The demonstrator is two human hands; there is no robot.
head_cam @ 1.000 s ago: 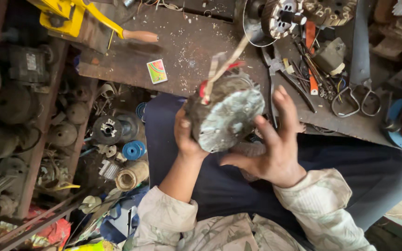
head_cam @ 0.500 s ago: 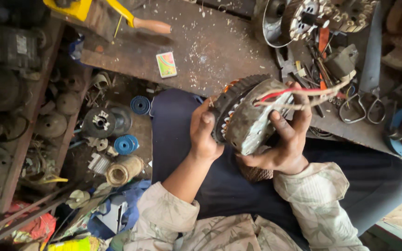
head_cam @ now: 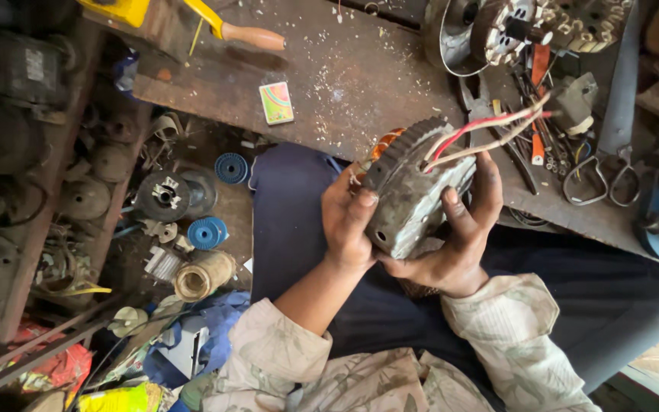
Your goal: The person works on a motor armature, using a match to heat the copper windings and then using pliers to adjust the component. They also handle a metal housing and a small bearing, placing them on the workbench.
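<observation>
Both hands have turned the grey motor part [head_cam: 413, 194] a bit more on its side, over the lap. Left hand [head_cam: 348, 221] wraps its near edge, thumb on the flat face. Right hand [head_cam: 459, 240] cups it from below, fingers [head_cam: 488, 187] up the far side. Its underside is hidden. Red and white wires [head_cam: 482, 130] poke out past the grip toward the dusty surface [head_cam: 345, 69], where messy tools [head_cam: 535, 107] blur together.

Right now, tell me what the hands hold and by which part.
Both hands hold the grey motor stator: left hand on its left edge, right hand under its lower right side, fingers up the face.
</observation>
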